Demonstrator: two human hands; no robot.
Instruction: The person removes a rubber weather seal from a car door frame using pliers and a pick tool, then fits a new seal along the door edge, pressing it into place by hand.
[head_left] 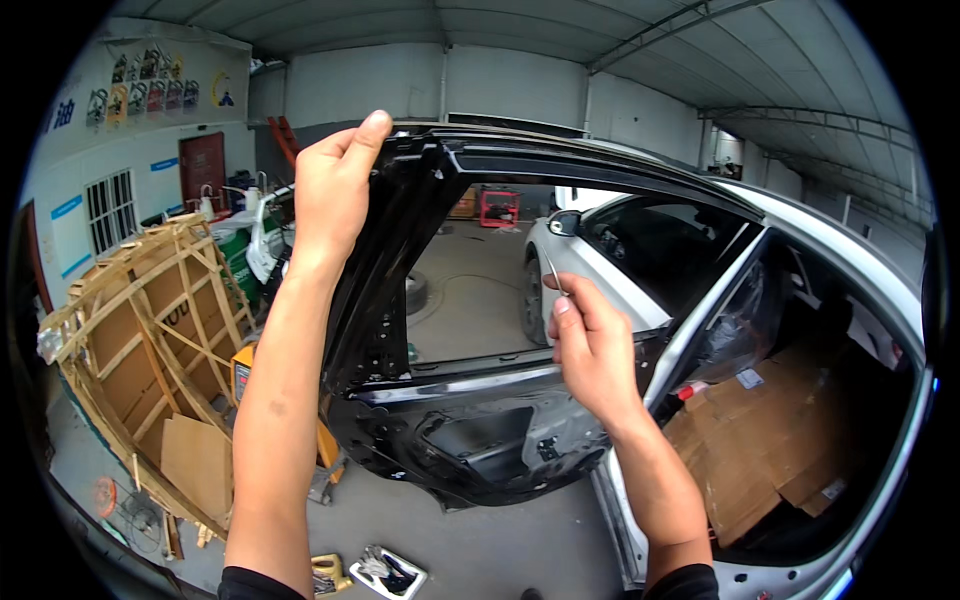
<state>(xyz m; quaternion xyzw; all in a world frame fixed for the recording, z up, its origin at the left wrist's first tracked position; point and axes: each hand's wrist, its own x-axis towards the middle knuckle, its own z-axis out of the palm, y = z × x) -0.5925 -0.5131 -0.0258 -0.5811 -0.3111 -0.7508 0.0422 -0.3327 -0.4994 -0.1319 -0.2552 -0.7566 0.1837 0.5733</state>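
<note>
A black car door [470, 440], its inner side stripped to bare panels, stands swung out from a white car. My left hand [330, 195] is closed around the upper corner of its window frame, thumb on top and the other fingers partly hidden. Raised before the glassless window opening, my right hand [598, 350] pinches a thin, pointed metal tool [553, 270] between thumb and forefinger. Its tip points up and slightly left, apart from the frame. The rest of the tool is hidden in my fingers.
Brown cardboard [770, 430] covers the car's seat area on the right. A wooden crate [150, 340] leans at the left. On the floor below lie a white tray [415, 580] of tools and a yellow container [328, 575]. Another white car [600, 265] shows through the window opening.
</note>
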